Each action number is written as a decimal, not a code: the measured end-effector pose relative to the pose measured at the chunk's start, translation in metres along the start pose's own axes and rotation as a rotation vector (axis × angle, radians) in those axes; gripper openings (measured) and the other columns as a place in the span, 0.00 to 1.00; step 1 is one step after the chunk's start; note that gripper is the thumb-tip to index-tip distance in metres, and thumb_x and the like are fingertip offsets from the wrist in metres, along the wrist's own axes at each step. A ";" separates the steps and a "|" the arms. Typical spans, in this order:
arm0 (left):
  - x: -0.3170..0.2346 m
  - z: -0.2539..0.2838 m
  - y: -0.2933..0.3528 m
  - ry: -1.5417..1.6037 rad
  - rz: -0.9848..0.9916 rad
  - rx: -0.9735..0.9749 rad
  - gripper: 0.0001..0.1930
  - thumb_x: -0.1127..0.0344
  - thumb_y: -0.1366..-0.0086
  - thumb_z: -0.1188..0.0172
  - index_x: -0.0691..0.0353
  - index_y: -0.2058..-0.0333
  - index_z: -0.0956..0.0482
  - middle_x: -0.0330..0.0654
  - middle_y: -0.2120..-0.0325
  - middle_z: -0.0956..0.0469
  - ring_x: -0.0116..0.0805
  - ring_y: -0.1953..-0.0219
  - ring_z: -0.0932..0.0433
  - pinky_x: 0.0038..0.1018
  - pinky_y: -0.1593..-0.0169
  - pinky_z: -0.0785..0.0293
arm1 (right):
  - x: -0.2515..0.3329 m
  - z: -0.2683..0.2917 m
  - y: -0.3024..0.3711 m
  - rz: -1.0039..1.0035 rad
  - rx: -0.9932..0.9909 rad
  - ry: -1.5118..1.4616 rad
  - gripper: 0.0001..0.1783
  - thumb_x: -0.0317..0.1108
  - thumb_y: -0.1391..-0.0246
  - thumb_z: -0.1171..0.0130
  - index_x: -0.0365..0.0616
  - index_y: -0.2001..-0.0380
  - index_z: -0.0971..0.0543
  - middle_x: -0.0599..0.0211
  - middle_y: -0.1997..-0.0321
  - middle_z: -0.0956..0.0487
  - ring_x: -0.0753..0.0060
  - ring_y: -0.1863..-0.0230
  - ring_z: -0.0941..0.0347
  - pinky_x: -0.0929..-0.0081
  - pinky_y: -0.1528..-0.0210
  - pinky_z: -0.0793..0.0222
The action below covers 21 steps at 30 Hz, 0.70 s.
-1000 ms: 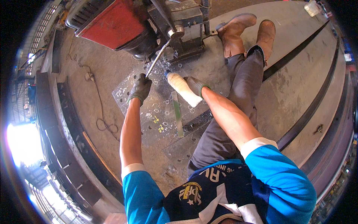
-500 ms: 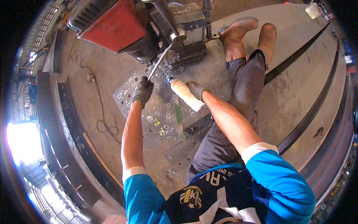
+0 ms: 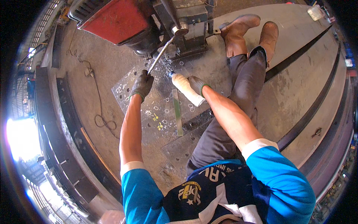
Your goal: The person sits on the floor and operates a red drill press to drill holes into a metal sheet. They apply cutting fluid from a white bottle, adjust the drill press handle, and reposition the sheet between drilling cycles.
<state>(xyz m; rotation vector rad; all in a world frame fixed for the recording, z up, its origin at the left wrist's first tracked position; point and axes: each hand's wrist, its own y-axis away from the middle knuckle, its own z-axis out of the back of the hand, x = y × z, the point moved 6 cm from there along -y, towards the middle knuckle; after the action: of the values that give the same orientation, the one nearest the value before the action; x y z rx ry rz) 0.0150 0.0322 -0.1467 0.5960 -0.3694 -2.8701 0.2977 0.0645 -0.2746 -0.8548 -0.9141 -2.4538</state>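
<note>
My gloved left hand [image 3: 142, 84] is wrapped round the lower end of a metal feed lever [image 3: 160, 55]. That lever runs up to the hub of a red and black magnetic drill [image 3: 115, 27], which stands on a dark steel plate [image 3: 123, 98]. In my gloved right hand [image 3: 197, 84] lies a whitish plastic bottle [image 3: 187, 90], tilted so its blue cap [image 3: 171, 74] points toward the area below the drill. Metal chips [image 3: 164, 64] lie around the drill's lower end, where the bit itself is hidden. A flat green-grey strip [image 3: 177, 112] rests on the plate between my arms.
My crossed legs and brown boots [image 3: 235, 31] extend along the right of the drill. A thin cable [image 3: 97, 93] trails over the floor at left. Long dark steel sections [image 3: 69, 112] line the left side. Large plates [image 3: 294, 93] spread to the right, and a white container [image 3: 315, 12] stands far right.
The view has shifted slightly. The lever and my left hand stay close to the same position, and the bottle remains in my right hand, still tilted toward the drill.
</note>
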 end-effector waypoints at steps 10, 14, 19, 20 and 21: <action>-0.009 0.006 0.007 0.046 0.076 0.012 0.20 0.54 0.26 0.41 0.61 0.45 0.29 0.65 0.53 0.16 0.69 0.48 0.17 0.53 0.48 0.22 | -0.024 -0.023 -0.026 -0.007 -0.036 -0.125 0.19 0.37 0.35 0.44 0.37 0.48 0.14 0.40 0.48 0.14 0.49 0.49 0.14 0.54 0.48 0.21; -0.014 0.011 0.010 0.106 0.124 0.015 0.20 0.54 0.27 0.41 0.61 0.45 0.28 0.64 0.54 0.16 0.67 0.48 0.17 0.52 0.47 0.22 | -0.005 -0.013 -0.012 0.044 0.041 -0.287 0.22 0.40 0.32 0.48 0.38 0.47 0.16 0.45 0.46 0.13 0.50 0.50 0.14 0.52 0.49 0.22; -0.017 0.011 0.011 0.151 0.157 0.048 0.20 0.54 0.27 0.40 0.62 0.46 0.27 0.63 0.55 0.15 0.68 0.50 0.17 0.52 0.49 0.23 | 0.027 0.008 0.013 0.123 0.091 -0.338 0.22 0.44 0.32 0.44 0.38 0.46 0.16 0.50 0.46 0.12 0.55 0.51 0.15 0.53 0.50 0.23; -0.017 0.011 0.010 0.140 0.153 0.047 0.20 0.54 0.27 0.40 0.62 0.46 0.27 0.64 0.55 0.16 0.68 0.50 0.17 0.52 0.49 0.23 | 0.031 0.009 0.014 0.107 0.118 -0.427 0.21 0.42 0.33 0.40 0.38 0.46 0.16 0.50 0.47 0.12 0.58 0.52 0.15 0.55 0.50 0.23; -0.016 0.010 0.010 0.125 0.152 0.038 0.20 0.54 0.27 0.40 0.62 0.46 0.27 0.64 0.55 0.16 0.68 0.50 0.17 0.52 0.49 0.23 | 0.032 0.009 0.014 0.092 0.145 -0.514 0.21 0.40 0.35 0.37 0.38 0.45 0.16 0.51 0.48 0.11 0.61 0.52 0.15 0.57 0.49 0.23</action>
<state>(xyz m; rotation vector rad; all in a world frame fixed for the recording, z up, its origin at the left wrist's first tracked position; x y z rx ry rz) 0.0265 0.0285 -0.1288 0.7178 -0.4312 -2.6718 0.2856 0.0561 -0.2416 -1.4720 -1.1730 -2.0888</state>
